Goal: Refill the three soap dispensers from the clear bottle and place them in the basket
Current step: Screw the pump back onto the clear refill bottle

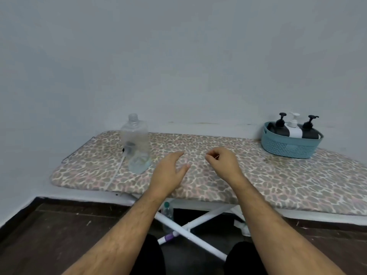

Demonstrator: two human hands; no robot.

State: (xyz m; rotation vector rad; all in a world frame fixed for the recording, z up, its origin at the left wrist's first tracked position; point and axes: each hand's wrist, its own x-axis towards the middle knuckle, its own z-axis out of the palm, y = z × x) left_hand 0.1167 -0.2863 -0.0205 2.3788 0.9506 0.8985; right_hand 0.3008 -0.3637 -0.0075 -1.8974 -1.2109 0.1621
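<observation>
Clear bottle (135,143) stands upright, uncapped mouth up, on ironing board (258,175).

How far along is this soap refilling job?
It looks nearly finished. All three dispensers stand in the basket, pumps on. The clear bottle stands uncapped, almost empty. The left hand and right hand hold nothing. At most, recapping is left.

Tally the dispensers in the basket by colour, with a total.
Black dispensers: 2
White dispenser: 1
Total: 3, all in the basket
</observation>
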